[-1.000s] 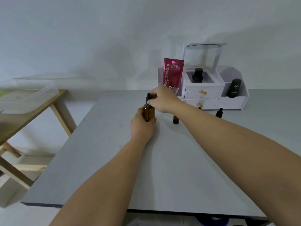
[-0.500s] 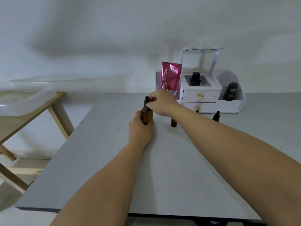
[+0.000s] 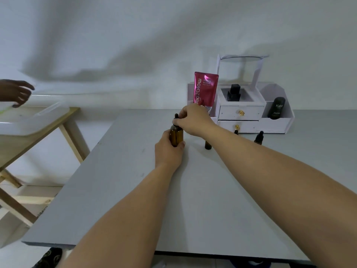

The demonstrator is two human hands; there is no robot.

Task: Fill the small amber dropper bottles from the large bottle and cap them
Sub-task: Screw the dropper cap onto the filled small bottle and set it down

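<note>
The large bottle (image 3: 176, 135) stands upright on the grey desk (image 3: 212, 190), towards its far middle. The left hand (image 3: 167, 151) grips the bottle low down, its fingers wrapped round the amber body. The right hand (image 3: 193, 120) reaches in from the right, and its fingers (image 3: 182, 122) pinch the black dropper cap (image 3: 176, 118) on the bottle's neck. Whether the cap is screwed tight cannot be told.

Just right of the large bottle, an open small bottle (image 3: 207, 145) stands with no cap, partly behind the right forearm. Further right, a capped small bottle (image 3: 258, 137) stands near the front of a white organiser (image 3: 274, 124). Between the two small bottles a black dropper tip (image 3: 236, 131) shows above the forearm; what is under it is hidden.

The organiser sits at the back of the desk. It holds a pink pouch (image 3: 205, 89) on its left, a black flask (image 3: 234, 92) in the top middle and a dark tube (image 3: 276, 108) on its right.

At the left, well apart from the desk, a wooden table (image 3: 73, 120) carries a clear tub (image 3: 29, 120), and another person's hand (image 3: 16, 93) is over the tub.
</note>
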